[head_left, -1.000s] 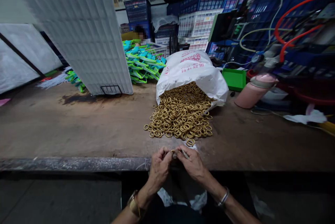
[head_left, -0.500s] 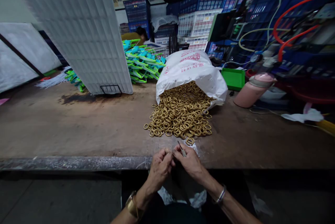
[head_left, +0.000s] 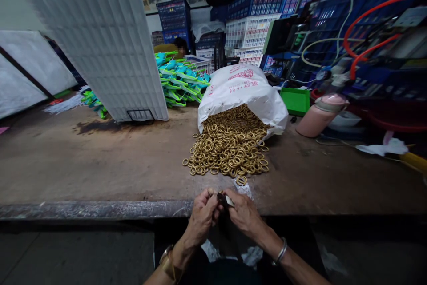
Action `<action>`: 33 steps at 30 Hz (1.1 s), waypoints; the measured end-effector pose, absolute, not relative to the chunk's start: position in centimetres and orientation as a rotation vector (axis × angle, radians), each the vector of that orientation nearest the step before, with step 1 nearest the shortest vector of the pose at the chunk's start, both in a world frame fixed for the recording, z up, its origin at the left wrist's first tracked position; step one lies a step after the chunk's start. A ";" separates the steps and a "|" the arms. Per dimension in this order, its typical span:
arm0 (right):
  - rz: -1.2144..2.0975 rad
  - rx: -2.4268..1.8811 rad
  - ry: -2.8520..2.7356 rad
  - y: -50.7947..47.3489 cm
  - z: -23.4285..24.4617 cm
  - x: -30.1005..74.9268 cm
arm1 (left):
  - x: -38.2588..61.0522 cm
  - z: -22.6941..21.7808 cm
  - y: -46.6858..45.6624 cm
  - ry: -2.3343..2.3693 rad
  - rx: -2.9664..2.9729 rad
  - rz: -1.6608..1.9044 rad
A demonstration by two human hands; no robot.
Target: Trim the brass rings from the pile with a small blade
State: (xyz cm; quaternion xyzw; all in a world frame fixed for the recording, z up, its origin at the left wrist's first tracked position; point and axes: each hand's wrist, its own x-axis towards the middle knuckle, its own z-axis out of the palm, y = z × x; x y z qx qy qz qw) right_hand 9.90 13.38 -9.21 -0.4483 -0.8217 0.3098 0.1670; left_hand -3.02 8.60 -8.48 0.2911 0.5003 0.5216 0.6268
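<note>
My left hand (head_left: 204,209) is closed in a pinch just in front of the table edge. What its fingertips hold is small and mostly hidden. Close against it, my right hand (head_left: 245,213) grips a small knife (head_left: 229,201) with a dark flat blade and a pale handle; the blade reaches across to the left fingertips. Beyond both hands, a heap of gold-coloured rings (head_left: 230,151) spills from the mouth of a white sack (head_left: 238,87) with red print. One small clump of rings (head_left: 241,181) lies nearest my right hand.
On the wooden table (head_left: 133,165), a tall white ribbed panel (head_left: 100,49) stands at left, with green and blue plastic pieces (head_left: 182,80) behind it. To the right are a green tray (head_left: 295,101) and a pink bottle (head_left: 322,115). A person (head_left: 170,48) is partly visible behind, near stacked crates (head_left: 251,31).
The knife in my right hand has turned from pointing up and away to lying across toward the left fingertips, its blade now broadside. The hands stay together; the rings have not moved.
</note>
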 end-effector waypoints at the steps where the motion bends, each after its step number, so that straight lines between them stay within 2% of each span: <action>1: 0.871 -1.275 -2.354 13.3 -9.2 9.9 | -3.0 -8.4 8.6 1.155 0.670 1.192; 14: 0.749 -1.337 -2.560 13.7 -9.0 9.8 | -3.2 -8.6 8.4 1.292 0.894 1.261; 18: 0.585 -1.485 -2.593 14.2 -8.8 10.1 | -3.1 -7.9 7.6 1.221 0.881 1.230; 26: 0.223 -1.714 -2.296 16.2 -9.1 11.9 | -2.9 -6.2 7.3 0.951 0.567 1.201; 33: 0.219 -1.783 -2.338 17.1 -9.3 12.8 | -3.5 -7.4 7.8 0.783 0.314 1.242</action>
